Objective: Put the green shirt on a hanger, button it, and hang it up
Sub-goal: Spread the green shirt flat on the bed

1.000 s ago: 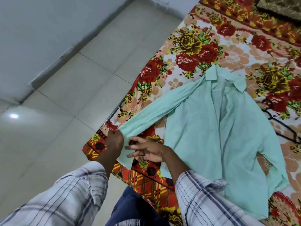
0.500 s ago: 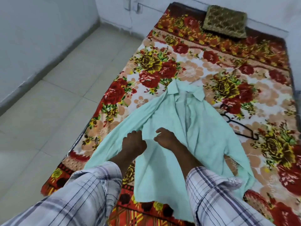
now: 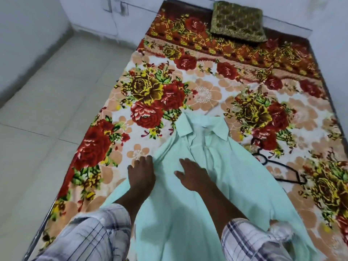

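The pale green shirt (image 3: 222, 178) lies spread front-up on the flowered bed cover, collar pointing away from me. My left hand (image 3: 141, 172) rests flat on the shirt's left shoulder edge, fingers apart. Palm down on the chest of the shirt lies my right hand (image 3: 192, 176), fingers spread and holding nothing. A black hanger (image 3: 282, 169) lies on the bed just right of the shirt, partly tucked under its right side.
The flowered bed cover (image 3: 207, 87) fills the bed. A dark patterned cushion (image 3: 238, 21) sits at the far end by the wall. Tiled floor (image 3: 47, 119) runs along the bed's left side.
Both hands let go of the left sleeve cuff and slid up the shirt to the chest and shoulder. The view tilted up, showing more of the bed.
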